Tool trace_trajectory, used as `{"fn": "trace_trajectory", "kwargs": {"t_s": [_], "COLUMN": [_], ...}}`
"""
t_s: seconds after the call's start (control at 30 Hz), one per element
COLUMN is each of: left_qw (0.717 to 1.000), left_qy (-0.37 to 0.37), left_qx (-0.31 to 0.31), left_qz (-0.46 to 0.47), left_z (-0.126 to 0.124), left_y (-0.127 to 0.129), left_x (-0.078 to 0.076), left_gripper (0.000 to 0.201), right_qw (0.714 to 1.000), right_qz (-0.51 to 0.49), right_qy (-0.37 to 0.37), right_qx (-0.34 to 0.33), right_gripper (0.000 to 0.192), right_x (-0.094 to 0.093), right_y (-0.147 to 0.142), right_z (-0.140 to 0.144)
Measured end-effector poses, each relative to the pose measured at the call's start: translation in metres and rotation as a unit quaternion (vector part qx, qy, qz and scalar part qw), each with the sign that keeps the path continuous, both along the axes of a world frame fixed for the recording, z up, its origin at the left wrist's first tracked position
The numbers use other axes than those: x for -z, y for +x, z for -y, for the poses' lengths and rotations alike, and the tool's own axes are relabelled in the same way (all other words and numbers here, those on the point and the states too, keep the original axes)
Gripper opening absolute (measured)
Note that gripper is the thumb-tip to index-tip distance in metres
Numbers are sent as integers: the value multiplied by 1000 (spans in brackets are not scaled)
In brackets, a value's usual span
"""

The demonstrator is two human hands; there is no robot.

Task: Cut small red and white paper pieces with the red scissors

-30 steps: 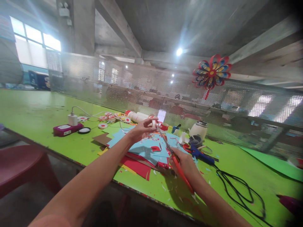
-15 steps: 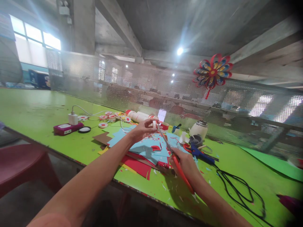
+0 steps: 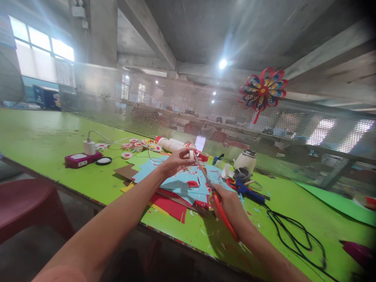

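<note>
My left hand [image 3: 175,162] pinches a small white paper piece [image 3: 192,154] above a pile of blue and red paper sheets [image 3: 179,188]. My right hand [image 3: 228,203] grips red-handled scissors [image 3: 216,199], whose blades reach up to the white piece at the fingertips of the left hand. Small paper scraps lie scattered over the pile and on the green table [image 3: 44,137].
A blue glue gun [image 3: 248,191] with a black cord [image 3: 296,235] lies right of the pile. A white pot [image 3: 246,159], a lit phone [image 3: 200,143], red-and-white discs [image 3: 129,147], a pink power strip [image 3: 79,159] and a maroon stool [image 3: 26,207] are around. A paper pinwheel [image 3: 262,91] hangs on the mesh fence.
The view has drifted slightly; both hands keep nearly the same pose, with the scissors still at the white piece.
</note>
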State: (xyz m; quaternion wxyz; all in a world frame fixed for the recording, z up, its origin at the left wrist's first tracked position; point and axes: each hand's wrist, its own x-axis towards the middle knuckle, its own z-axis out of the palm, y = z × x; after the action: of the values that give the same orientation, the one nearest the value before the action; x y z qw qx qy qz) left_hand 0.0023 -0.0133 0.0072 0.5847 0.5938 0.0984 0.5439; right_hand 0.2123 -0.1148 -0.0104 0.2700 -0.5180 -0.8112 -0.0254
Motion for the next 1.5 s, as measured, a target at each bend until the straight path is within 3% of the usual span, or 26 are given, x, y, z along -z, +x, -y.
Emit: {"fn": "trace_trajectory", "kwargs": {"t_s": [0.37, 1.03, 1.5], "left_qw": [1000, 999, 998], "left_qy": [-27, -44, -46], "left_qx": [-7, -27, -12], "left_qz": [11, 15, 32], "left_z": [3, 3, 4], "left_y": [2, 9, 8], "left_x": [-1, 3, 1], "left_gripper": [49, 52, 49], "right_qw": [1000, 1000, 998], "right_qz": [11, 2, -50], "right_qy": [4, -18, -37], "right_qx": [13, 15, 4], "right_gripper": [33, 41, 43], "right_x": [1, 2, -1], "right_y": [0, -1, 0], "right_z": [-1, -1, -4]}}
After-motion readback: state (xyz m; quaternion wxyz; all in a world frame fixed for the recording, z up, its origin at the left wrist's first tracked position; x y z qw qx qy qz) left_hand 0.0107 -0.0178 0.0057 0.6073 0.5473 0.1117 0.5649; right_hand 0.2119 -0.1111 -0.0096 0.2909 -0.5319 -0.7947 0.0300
